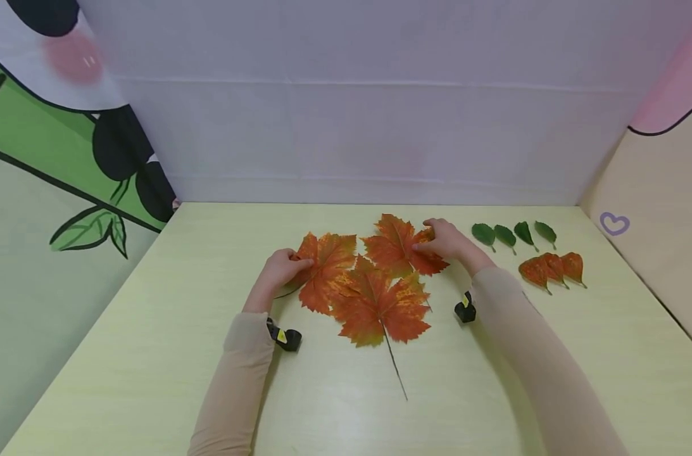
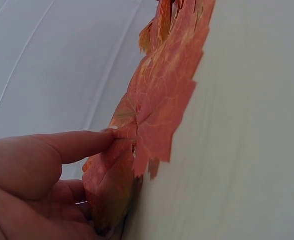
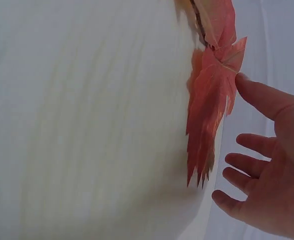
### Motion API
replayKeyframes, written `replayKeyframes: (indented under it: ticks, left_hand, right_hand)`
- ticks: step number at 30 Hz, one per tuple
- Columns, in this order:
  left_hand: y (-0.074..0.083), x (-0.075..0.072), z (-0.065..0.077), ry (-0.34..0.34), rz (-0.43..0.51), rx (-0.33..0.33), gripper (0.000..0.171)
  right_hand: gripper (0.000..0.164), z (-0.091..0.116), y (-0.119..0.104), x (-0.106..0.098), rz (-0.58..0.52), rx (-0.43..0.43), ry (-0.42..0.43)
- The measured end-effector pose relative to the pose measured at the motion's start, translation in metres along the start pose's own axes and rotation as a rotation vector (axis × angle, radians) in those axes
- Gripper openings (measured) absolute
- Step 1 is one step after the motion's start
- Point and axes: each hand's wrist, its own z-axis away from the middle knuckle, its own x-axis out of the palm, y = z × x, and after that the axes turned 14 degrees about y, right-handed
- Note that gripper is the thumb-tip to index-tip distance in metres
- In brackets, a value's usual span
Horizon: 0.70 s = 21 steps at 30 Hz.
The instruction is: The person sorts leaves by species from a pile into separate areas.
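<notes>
Three large orange-red artificial maple leaves lie close together on the table. My left hand (image 1: 283,269) is at the left maple leaf (image 1: 327,269); in the left wrist view the thumb (image 2: 86,144) presses on its face and the other fingers are behind its edge, pinching it. The upper right maple leaf (image 1: 398,244) is beside my right hand (image 1: 451,242). In the right wrist view that hand's fingers (image 3: 247,167) are spread and extended, and its thumb tip is at the leaf's surface. The front maple leaf (image 1: 377,307) overlaps the left one, its thin stem pointing toward me.
Several small green leaves (image 1: 484,234) lie in a row at the table's (image 1: 152,354) right rear. Three small orange leaves (image 1: 534,271) overlap in front of them. A pale cloth backdrop (image 1: 351,139) rises behind the table, with printed panels at both sides.
</notes>
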Motion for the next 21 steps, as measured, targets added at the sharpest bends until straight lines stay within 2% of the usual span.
replayKeyframes:
  ticks: [5,10,18,21]
  left_hand:
    - [-0.001,0.000,-0.001,-0.004,0.007,0.001,0.028]
    - [-0.002,0.002,-0.003,-0.014,0.017,-0.006,0.028]
    - [-0.003,0.002,-0.004,-0.014,0.025,-0.015,0.029]
    - [-0.003,0.002,-0.004,-0.017,0.039,-0.023,0.029]
  right_hand:
    - [0.072,-0.012,-0.006,0.006,-0.117,0.105,0.012]
    - [0.073,-0.020,-0.009,0.013,-0.138,0.180,0.038]
    - [0.067,-0.026,-0.013,0.021,-0.070,0.135,0.089]
    - [0.065,-0.026,-0.014,0.022,-0.094,0.123,0.094]
